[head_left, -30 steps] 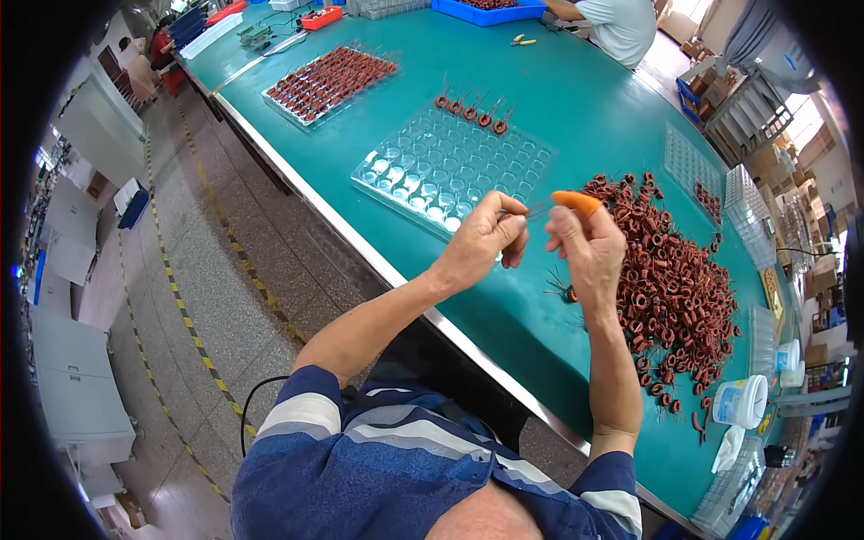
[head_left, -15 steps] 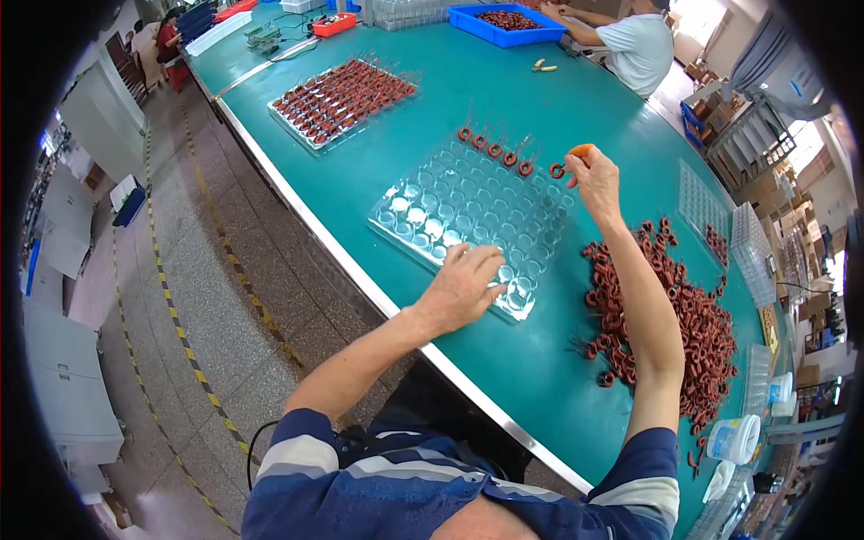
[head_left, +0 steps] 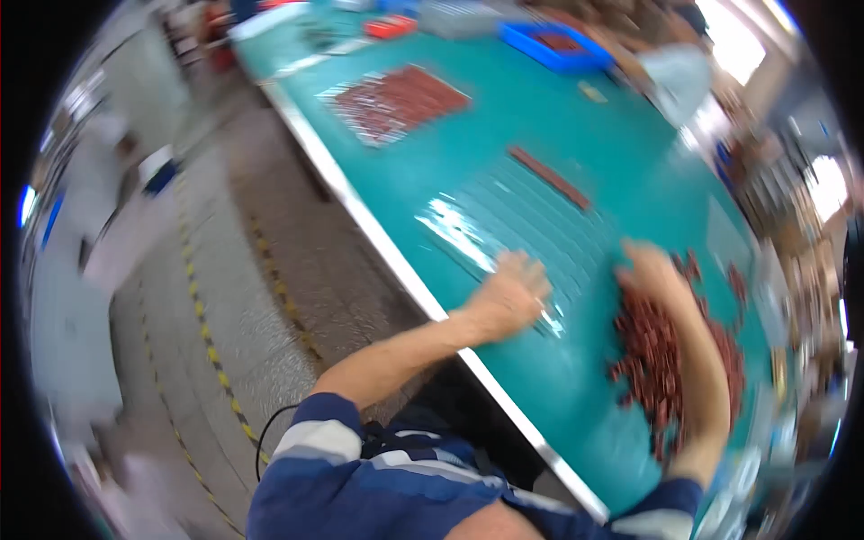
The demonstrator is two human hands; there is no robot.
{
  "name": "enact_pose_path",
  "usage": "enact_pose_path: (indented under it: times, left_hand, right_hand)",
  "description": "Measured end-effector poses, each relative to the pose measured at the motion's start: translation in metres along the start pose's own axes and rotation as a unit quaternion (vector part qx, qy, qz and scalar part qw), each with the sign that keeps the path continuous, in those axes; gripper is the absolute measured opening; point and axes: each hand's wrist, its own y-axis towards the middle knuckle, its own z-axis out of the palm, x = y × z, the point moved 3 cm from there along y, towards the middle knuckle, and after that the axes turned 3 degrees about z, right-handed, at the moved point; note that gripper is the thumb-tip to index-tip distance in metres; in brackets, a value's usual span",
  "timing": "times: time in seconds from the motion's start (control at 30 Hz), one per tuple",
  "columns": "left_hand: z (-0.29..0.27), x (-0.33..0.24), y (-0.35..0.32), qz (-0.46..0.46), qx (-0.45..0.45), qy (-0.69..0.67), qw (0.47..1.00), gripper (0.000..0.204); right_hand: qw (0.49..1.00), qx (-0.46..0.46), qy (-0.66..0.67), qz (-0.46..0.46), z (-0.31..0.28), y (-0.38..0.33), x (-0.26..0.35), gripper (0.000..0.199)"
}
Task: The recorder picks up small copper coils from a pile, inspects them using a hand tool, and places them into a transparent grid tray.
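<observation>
The tray lies left of the pile.

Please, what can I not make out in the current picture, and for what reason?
All in the head view:
- Right hand: blur hides whether its fingertips hold anything.
- Pile of red-brown parts: the right forearm covers some; blur smears the rest.
- Row of parts: blur merges them, preventing a count.
- Clear tray: the left hand hides part of its near edge.

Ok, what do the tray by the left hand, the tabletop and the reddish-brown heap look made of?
Tray: probably clear, glossy plastic; green shows through and glare streaks it. Tabletop: perhaps rubber or vinyl, its green smooth and even. Heap: blur leaves material and finish open.
</observation>
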Motion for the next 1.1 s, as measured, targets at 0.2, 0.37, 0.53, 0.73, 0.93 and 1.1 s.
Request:
enact_pose_path:
  times: [0.2,0.37,0.53,0.73,0.93,1.1]
  left_hand:
    - [-0.013,-0.067,-0.048,0.018,-0.035,-0.032,0.999,0.036]
    - [-0.026,-0.078,-0.067,-0.004,-0.024,-0.029,0.999,0.035]
    - [-0.03,-0.084,-0.065,0.005,-0.04,-0.022,0.999,0.034]
    - [-0.054,-0.113,-0.039,-0.089,-0.09,-0.393,0.911,0.038]
    - [-0.065,-0.148,-0.012,-0.13,0.041,-0.701,0.7,0.043]
    - [-0.075,-0.155,-0.013,-0.114,0.023,-0.751,0.65,0.039]
  right_hand:
    - [0.995,0.048,-0.071,0.046,-0.025,-0.128,0.075,0.02]
    - [0.997,-0.032,-0.072,0.009,-0.037,-0.137,0.096,0.02]
    - [0.976,-0.196,-0.047,0.084,-0.065,-0.175,0.089,0.03]
    - [0.944,-0.234,0.213,0.094,-0.084,-0.189,0.156,0.031]
    - [0.958,-0.229,0.169,0.032,-0.08,-0.187,0.198,0.04]
    - [0.928,-0.232,0.289,0.042,-0.093,-0.195,0.209,0.04]
